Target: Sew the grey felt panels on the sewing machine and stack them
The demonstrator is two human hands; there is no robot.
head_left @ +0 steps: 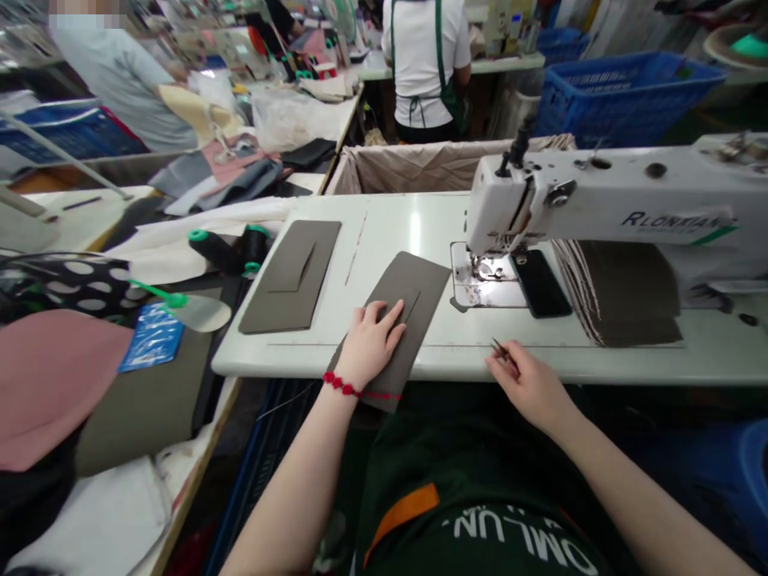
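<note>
My left hand [373, 340] lies with fingers spread on a grey-brown fabric panel [414, 280], which has a smaller piece on it and slants over the table's front edge. My right hand [528, 380], at the front edge, is closed around small pointed thread snips [504, 352], partly hidden by the fingers. Behind and between the hands is the sewing machine's needle area [489, 268], lit up. A similar panel [294, 276] with a smaller piece on top rests to the left.
A black phone [543, 284] and a stack of grey-brown pieces [630, 296] lie under the sewing machine [600, 192]. Thread spools [225, 250] stand left, near a cluttered side table. Behind are a cloth-lined bin [414, 168], blue crates [624, 84] and two people.
</note>
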